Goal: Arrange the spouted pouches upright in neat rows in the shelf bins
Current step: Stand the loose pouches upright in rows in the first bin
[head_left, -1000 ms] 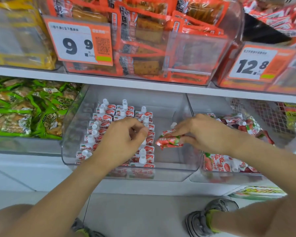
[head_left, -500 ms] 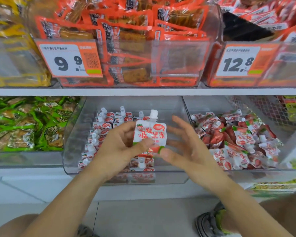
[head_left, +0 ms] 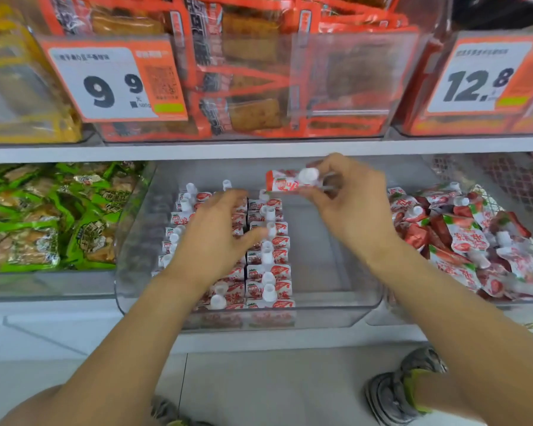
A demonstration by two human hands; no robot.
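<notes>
A clear plastic shelf bin (head_left: 345,305) sits on the lower white shelf, and everything here is placed against it. In its left half stand rows of small red-and-white spouted pouches (head_left: 268,265), upright, white caps up, packed side by side from the front wall toward the back. The right half of the bin floor is bare.

The left hand (head_left: 219,238) rests over the middle rows, fingers spread and relaxed, grasping nothing; its fingertips reach the tops of the pouches.

The right hand (head_left: 348,204) is raised over the back of the bin, above the rear of the rows. Its fingers and thumb pinch one red-and-white spouted pouch (head_left: 285,183), which lies tilted on its side, with its white cap toward the hand.

Just right of the bin, a second clear bin (head_left: 379,315) holds a loose heap of the same pouches (head_left: 462,238), lying at all angles. Left of the bin lie green snack packets (head_left: 43,216). Above it, an orange price tag reading 9.9 (head_left: 114,81) hangs on the upper shelf.
</notes>
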